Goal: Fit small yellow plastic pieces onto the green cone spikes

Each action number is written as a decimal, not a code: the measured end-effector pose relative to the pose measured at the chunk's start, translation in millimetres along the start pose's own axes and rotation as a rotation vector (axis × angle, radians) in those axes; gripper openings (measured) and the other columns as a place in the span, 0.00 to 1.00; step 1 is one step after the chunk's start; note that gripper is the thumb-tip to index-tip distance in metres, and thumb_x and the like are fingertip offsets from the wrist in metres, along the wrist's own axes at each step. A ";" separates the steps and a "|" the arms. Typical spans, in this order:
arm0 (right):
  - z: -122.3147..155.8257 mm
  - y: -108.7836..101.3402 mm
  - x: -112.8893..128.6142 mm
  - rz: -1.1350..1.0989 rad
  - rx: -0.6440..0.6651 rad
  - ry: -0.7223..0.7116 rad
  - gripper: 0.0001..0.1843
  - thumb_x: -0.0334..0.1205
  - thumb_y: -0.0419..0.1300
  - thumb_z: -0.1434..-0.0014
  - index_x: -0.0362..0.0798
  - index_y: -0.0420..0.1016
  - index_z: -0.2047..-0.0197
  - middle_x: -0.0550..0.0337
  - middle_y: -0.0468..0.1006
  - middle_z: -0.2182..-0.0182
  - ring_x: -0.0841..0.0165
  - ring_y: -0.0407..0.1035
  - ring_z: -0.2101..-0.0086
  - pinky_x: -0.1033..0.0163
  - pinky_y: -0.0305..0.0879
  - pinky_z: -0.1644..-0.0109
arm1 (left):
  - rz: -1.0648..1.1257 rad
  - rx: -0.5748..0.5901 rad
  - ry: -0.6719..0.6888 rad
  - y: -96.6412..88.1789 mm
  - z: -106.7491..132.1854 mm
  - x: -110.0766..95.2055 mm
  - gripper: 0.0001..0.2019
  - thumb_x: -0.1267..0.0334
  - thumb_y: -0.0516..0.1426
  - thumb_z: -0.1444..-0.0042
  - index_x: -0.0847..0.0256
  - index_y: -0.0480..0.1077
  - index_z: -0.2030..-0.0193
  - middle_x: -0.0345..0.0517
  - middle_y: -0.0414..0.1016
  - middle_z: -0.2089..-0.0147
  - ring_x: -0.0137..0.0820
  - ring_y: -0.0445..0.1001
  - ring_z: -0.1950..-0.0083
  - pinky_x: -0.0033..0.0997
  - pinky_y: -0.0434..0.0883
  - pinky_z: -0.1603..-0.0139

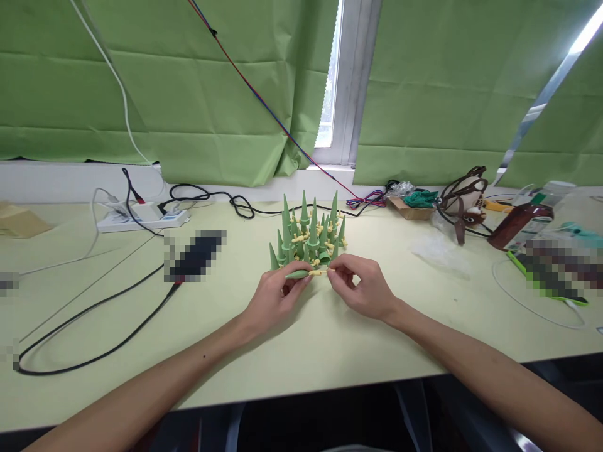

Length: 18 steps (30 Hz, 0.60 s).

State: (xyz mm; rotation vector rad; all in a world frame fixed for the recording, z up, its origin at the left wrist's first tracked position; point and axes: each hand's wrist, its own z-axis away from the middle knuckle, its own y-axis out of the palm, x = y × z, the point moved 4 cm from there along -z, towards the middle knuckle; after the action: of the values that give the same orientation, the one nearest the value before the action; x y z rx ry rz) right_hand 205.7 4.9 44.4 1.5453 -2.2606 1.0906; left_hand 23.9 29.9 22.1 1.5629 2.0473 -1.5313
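Observation:
My left hand is closed, its thumb and fingers pinching a small green pointed piece that lies almost level, tip to the left. A short yellow piece sits at its right end. My right hand pinches the far end of this yellow piece, with its fingertips hiding the very end. Just behind both hands stands a cluster of upright green cones of different heights, with small yellow parts among them. My hands hide part of its front edge.
On the left, a white power strip and a black cable lie near a blurred dark device. To the right are clear plastic wrap, a brown bottle, a small bag and a green-edged phone. Green curtains hang behind.

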 end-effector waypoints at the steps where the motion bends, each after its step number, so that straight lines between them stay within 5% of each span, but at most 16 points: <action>1: -0.1 0.0 -0.1 0.002 0.001 0.000 0.07 0.35 0.55 0.38 0.48 0.68 0.69 0.64 0.67 0.79 0.73 0.60 0.79 0.67 0.60 0.76 | -0.004 0.001 0.000 0.1 -0.1 0.7 0.11 0.57 0.54 0.34 0.60 0.73 0.53 0.43 0.78 0.64 0.23 0.68 0.77 0.23 0.62 0.78; 18: 1.1 6.0 -6.2 0.020 0.121 0.010 0.08 0.40 0.56 0.33 0.47 0.73 0.61 0.60 0.74 0.73 0.72 0.63 0.77 0.66 0.62 0.73 | -0.104 -0.001 0.070 -0.2 0.9 -3.7 0.10 0.60 0.54 0.34 0.59 0.73 0.52 0.40 0.78 0.69 0.23 0.64 0.78 0.23 0.63 0.76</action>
State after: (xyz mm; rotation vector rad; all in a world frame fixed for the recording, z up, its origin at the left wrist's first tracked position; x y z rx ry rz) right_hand 203.4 9.8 37.6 1.5605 -2.2459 1.2592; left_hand 25.0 26.9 24.2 1.5538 2.1996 -1.5302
